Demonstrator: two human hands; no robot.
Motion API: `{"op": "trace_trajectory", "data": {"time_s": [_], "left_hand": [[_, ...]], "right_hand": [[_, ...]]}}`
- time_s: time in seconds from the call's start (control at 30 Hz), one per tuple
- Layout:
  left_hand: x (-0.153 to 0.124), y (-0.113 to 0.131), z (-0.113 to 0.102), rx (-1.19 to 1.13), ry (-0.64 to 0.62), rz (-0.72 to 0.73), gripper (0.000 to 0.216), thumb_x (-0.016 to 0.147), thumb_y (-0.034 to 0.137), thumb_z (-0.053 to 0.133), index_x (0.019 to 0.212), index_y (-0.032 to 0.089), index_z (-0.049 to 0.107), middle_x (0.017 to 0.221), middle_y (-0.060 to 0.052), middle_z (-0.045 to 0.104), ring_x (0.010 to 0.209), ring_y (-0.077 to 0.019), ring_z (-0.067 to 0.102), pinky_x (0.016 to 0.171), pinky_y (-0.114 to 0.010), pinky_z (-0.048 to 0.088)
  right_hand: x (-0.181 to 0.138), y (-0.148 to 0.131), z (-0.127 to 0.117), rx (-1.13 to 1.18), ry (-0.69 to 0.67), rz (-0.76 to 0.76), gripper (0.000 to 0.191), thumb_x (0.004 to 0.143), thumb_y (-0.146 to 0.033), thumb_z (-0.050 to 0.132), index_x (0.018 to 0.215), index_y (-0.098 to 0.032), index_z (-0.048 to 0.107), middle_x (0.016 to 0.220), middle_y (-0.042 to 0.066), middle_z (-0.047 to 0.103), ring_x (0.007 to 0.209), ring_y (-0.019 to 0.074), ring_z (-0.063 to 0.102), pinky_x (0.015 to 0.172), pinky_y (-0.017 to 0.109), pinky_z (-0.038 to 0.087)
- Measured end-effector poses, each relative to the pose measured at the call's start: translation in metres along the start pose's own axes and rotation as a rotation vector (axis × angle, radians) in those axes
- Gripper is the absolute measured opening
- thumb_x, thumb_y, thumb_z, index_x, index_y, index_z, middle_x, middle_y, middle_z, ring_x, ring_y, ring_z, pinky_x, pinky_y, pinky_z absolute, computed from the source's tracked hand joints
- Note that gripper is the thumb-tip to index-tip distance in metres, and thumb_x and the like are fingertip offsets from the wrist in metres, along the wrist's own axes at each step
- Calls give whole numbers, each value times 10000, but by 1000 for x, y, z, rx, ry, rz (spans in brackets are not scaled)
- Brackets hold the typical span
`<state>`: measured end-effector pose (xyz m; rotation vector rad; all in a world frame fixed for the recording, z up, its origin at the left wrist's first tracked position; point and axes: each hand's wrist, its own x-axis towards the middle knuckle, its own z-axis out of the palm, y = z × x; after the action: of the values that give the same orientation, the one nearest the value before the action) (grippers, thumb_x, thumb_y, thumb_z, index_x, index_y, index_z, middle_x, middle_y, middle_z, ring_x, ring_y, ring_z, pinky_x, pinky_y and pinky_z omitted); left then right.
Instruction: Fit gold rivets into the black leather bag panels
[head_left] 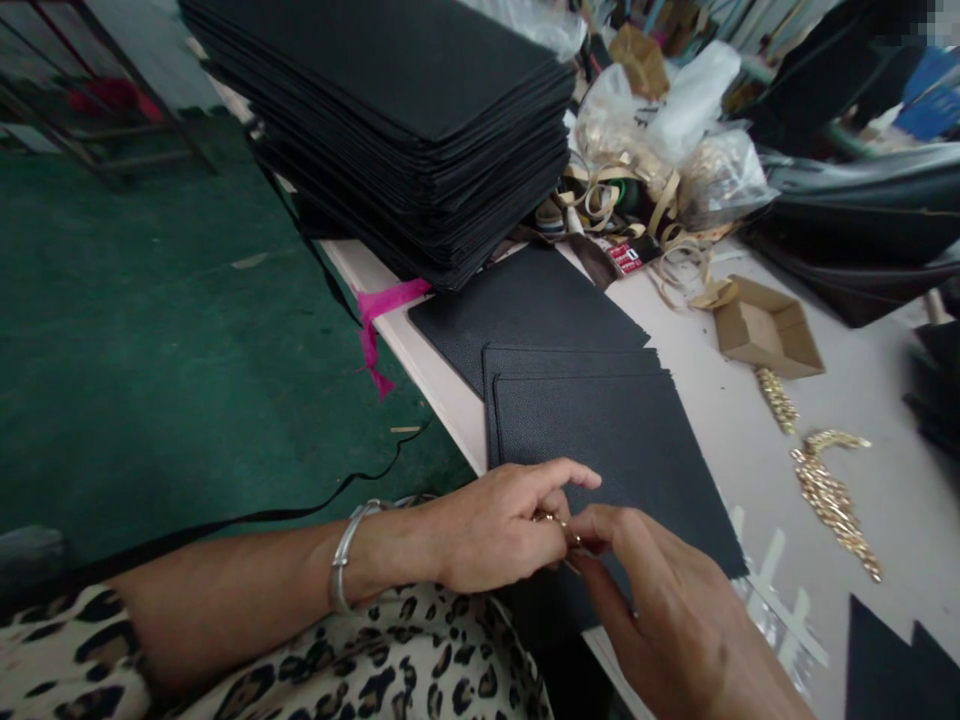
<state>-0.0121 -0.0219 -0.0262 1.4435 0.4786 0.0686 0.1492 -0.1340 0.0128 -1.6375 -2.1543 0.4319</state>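
Observation:
Close to the table's near edge, my left hand (502, 525) and my right hand (667, 590) meet over black textured sheets (585, 420). A short gold chain (559, 522) shows between the fingers of both hands. My left hand has its thumb and curled fingers closed on one end, with the index finger stretched out. The right thumb and fingertips pinch the other end. Part of the chain is hidden inside the fingers. More gold chains (832, 500) lie on the table at the right.
A tall stack of black sheets (450, 90) stands at the back left. An open cardboard box (769, 325) sits at the right. Behind it are plastic bags (724, 175) and beige straps (671, 275). Pink ribbon (375, 330) hangs over the table edge.

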Motion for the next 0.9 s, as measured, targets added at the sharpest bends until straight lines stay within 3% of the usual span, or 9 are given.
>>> {"op": "trace_trajectory", "data": {"time_s": [0.23,0.53,0.9], "left_hand": [[1,-4,7,-41,31,5,518,809,144,582,1316,203,498,736,74,583,646,-102,513,597,-234,377],[3,-13,14,-133,59,27,475,782,145,618,1242,215,524,724,77,564,649,-98,511,611,-234,385],[5,-4,16,-492,99,-63,400,671,107,605,1049,210,524,703,61,617,675,-137,604,623,-258,442]], "right_hand": [[-2,-5,-2,-98,-26,-23,141,975,-110,417,955,-210,515,746,-3,592,625,146,602,559,273,429],[-4,-11,0,-155,-40,-13,180,985,-106,377,928,-206,516,726,-2,587,602,149,599,547,282,420],[-1,-18,7,-186,63,7,166,989,-130,418,1094,-172,539,765,24,632,634,160,618,543,279,483]]}}
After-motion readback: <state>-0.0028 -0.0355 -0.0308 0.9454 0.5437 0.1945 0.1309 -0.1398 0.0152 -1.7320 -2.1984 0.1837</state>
